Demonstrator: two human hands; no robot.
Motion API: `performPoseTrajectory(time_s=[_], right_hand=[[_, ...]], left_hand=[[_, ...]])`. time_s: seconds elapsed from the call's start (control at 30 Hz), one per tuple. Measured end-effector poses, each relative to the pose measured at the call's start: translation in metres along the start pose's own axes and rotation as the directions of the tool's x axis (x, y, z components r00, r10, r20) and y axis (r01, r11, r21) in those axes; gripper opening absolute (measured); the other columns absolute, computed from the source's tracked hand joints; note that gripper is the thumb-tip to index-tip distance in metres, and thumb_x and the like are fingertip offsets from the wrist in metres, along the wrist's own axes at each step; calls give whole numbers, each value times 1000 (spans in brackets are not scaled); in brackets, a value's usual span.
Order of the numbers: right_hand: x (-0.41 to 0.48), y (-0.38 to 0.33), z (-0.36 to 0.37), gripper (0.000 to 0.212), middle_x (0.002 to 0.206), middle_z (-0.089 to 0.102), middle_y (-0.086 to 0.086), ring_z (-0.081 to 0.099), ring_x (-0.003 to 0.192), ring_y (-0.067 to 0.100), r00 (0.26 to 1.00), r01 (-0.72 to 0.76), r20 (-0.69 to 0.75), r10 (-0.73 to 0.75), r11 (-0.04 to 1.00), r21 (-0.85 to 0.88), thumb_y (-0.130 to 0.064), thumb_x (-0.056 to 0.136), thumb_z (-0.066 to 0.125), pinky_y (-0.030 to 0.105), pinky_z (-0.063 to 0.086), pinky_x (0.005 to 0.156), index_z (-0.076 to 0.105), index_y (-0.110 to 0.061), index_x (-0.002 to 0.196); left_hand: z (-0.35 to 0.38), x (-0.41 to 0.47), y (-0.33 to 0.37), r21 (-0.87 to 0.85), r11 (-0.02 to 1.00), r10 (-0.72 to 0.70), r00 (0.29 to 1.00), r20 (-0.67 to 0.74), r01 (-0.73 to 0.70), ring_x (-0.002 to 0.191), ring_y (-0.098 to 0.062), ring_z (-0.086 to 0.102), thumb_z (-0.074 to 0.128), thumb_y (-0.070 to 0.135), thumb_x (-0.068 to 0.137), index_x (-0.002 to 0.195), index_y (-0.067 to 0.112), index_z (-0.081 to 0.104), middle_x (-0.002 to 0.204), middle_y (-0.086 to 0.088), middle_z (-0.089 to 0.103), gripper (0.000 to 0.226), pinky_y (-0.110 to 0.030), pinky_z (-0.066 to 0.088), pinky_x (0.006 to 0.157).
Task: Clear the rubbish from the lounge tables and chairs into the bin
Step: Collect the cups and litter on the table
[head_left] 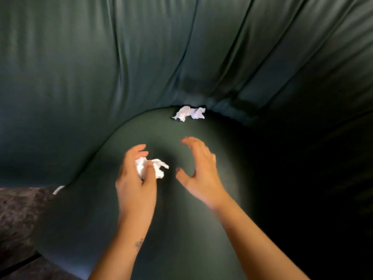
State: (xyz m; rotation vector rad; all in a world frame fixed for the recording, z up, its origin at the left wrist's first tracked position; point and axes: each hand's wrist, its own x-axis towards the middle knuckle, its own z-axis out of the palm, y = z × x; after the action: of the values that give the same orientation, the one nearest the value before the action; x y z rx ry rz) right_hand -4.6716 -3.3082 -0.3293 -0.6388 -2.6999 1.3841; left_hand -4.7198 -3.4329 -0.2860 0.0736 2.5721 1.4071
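In the head view, a dark green armchair seat (181, 235) is seen from above, enclosed by a curved backrest (101, 67). A mottled brown floor (18, 215) is visible at lower left, and a small white scrap (58, 189), too hidden to identify, is seen at the seat's left edge. Nothing is interposed between the right hand (198, 168) and a second paper ball (189, 113), which is lodged in the crease where seat meets backrest. That hand is held open with fingers spread. A crumpled white tissue (151, 167) is gripped in the curled fingers of the left hand (135, 178). The upholstery is smooth and the backrest is pleated in soft folds.
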Motion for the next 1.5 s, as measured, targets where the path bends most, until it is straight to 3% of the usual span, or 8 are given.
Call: performPoseTrajectory(time_s=[0.3,0.5,0.73,0.83,1.03,1.13,1.27,1.5], right_hand=[[128,64,37,65,147,26,3,16,138,30,972,-212,-159,171,931,-297,-37,78,64,44,18,106,35,-28,136],[151,78,59,29,126,45,7,42,111,33,969,-215,-200,148,902,-375,-29,85,58,31,29,87,57,-16,111],[98,23,36,9,90,58,6,58,84,18,957,48,-289,-39,999,22,4,80,58,17,39,72,65,-2,82],[57,-16,17,31,94,58,0,55,87,8,948,146,-304,-99,980,135,10,71,62,13,41,74,58,-9,95],[0,-71,-14,25,88,61,-4,55,81,4,981,182,-113,-159,952,246,6,75,65,11,41,71,62,-11,93],[-20,-92,-28,30,107,65,-5,58,101,3,968,232,27,-249,932,280,-1,81,58,17,44,87,63,-11,109],[-54,-122,-46,42,126,58,-9,50,117,0,897,376,150,-416,897,233,-15,82,60,17,37,98,57,-16,124],[-132,-191,-59,38,114,62,-14,54,109,-3,767,543,232,-598,798,263,-8,82,62,10,40,90,62,-18,118]], left_hand=[[4,18,-53,23,999,-30,998,-54,31,94,-11,56,54,3,86,110,20,56,104,11,61,29,-13,36,76],[14,13,-74,9,996,-86,996,-13,86,93,8,52,53,3,86,109,21,58,107,12,60,29,0,34,74],[11,14,-51,-49,994,-94,996,-3,94,92,2,53,51,4,87,110,24,57,109,10,61,31,-8,40,76],[7,13,-25,-101,993,-58,998,-17,56,95,-1,53,50,5,88,112,23,56,110,9,60,30,-4,37,76],[-10,-4,29,-250,968,-43,999,-22,36,100,-7,56,42,15,96,115,31,51,110,7,61,26,-21,44,84],[-24,-22,48,-321,946,-67,997,-48,48,102,-10,58,37,20,98,115,27,53,113,3,61,24,-28,47,88],[-58,-59,72,-369,929,-75,994,-79,41,111,-8,53,38,25,97,119,25,51,120,-1,58,27,-21,41,93],[-138,-161,101,-374,927,-92,965,-245,-6,110,-6,52,40,21,93,121,28,50,122,6,54,31,-26,42,95]])
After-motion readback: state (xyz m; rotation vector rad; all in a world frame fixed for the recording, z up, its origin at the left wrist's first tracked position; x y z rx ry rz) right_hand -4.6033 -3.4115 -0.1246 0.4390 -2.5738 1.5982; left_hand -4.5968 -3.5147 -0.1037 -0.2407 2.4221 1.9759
